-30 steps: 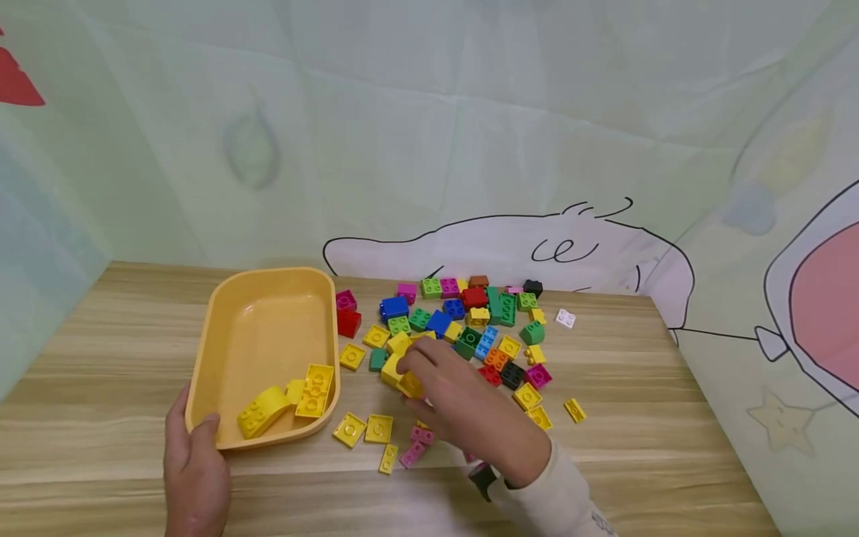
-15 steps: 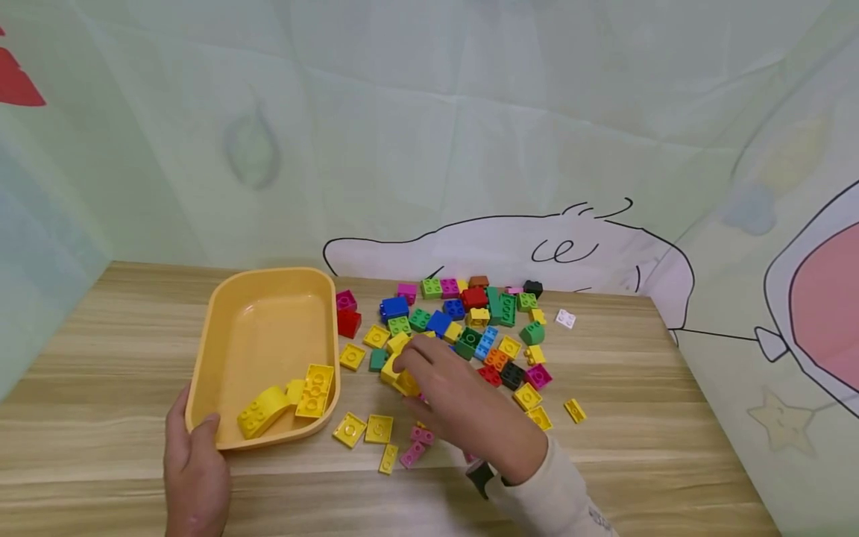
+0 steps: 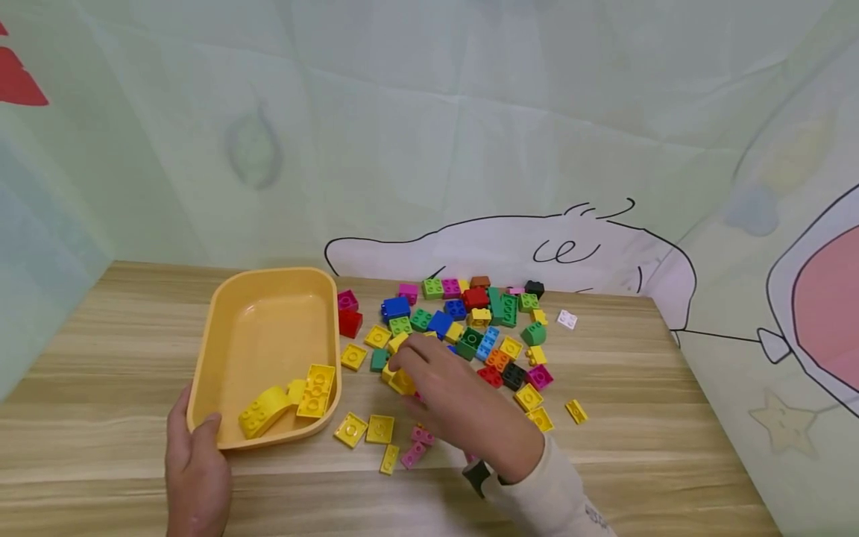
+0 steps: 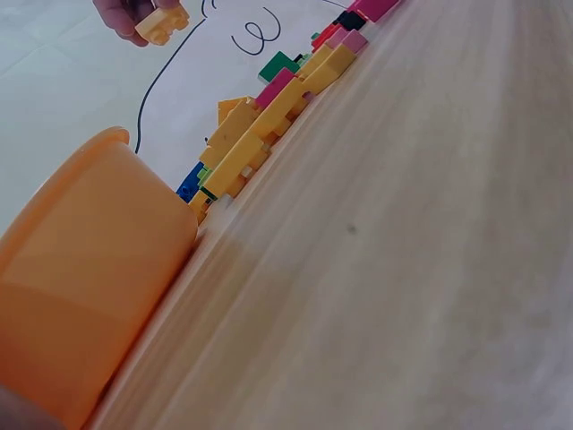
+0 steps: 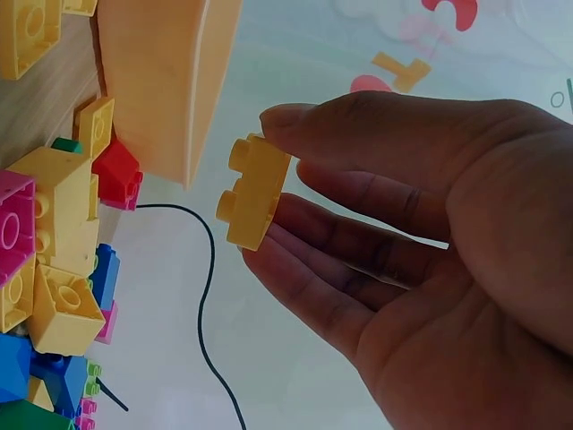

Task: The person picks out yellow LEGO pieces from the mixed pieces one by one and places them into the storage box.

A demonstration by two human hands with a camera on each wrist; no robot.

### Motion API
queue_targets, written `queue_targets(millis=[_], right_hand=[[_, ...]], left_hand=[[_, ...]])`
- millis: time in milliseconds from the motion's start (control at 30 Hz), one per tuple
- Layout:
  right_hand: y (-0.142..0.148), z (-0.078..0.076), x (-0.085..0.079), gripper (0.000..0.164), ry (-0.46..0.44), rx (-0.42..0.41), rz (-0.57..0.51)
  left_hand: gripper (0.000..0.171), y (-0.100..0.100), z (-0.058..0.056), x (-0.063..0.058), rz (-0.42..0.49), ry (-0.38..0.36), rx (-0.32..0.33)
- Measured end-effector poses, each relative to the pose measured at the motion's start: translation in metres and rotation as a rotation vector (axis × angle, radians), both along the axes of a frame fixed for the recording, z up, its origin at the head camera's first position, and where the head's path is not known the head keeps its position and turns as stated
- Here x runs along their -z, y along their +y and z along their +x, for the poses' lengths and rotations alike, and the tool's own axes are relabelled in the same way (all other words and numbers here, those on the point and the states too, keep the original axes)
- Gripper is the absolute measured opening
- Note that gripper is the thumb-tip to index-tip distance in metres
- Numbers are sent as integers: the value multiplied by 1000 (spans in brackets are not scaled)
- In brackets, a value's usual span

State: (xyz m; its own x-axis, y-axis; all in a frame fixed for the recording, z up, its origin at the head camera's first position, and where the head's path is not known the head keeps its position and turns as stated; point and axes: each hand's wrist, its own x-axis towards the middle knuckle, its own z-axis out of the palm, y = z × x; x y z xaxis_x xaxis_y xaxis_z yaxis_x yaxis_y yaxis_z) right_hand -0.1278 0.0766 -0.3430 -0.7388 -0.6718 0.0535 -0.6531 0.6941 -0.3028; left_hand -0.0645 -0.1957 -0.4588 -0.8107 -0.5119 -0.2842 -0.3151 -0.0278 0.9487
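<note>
My left hand (image 3: 199,470) grips the near left corner of a yellow-orange plastic tray (image 3: 201,335), thumb over the rim and fingers outside. Inside the tray, near its front, lie a curved yellow brick (image 3: 262,412) and another yellow brick (image 3: 317,391), with a small yellow piece between them. Over the pile of bricks, my right hand (image 3: 463,410) pinches a small yellow toy brick (image 5: 253,193) between thumb and fingertips. The right wrist view shows its studs pointing away from the palm. In the left wrist view the tray's outer wall (image 4: 98,269) stands beside the pile.
Right of the tray, mixed bricks spread over the wooden table (image 3: 637,447), among them a blue brick (image 3: 396,308), a red brick (image 3: 350,323) and a white brick (image 3: 567,319). Flat yellow pieces (image 3: 380,429) lie in front. A printed cloth (image 3: 403,149) hangs behind the table.
My right hand has shifted slightly left over the pile, with the yellow brick still in its fingers. The left hand and the tray stay in place.
</note>
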Motion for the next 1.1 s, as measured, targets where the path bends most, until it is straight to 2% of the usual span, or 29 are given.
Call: queue_targets(millis=[200,733,1100], right_hand=[[-2,-1,0,37,33,-18,-5],[-8,-5,1,37,51,-49,-18],[-14,-6,0,36,-2,-53,-27]], left_hand=[[51,-1,1,0,-10,-1,-1],[51,-1,0,2,-1,-7,8],[51,0,0,2,-2,16,-2]])
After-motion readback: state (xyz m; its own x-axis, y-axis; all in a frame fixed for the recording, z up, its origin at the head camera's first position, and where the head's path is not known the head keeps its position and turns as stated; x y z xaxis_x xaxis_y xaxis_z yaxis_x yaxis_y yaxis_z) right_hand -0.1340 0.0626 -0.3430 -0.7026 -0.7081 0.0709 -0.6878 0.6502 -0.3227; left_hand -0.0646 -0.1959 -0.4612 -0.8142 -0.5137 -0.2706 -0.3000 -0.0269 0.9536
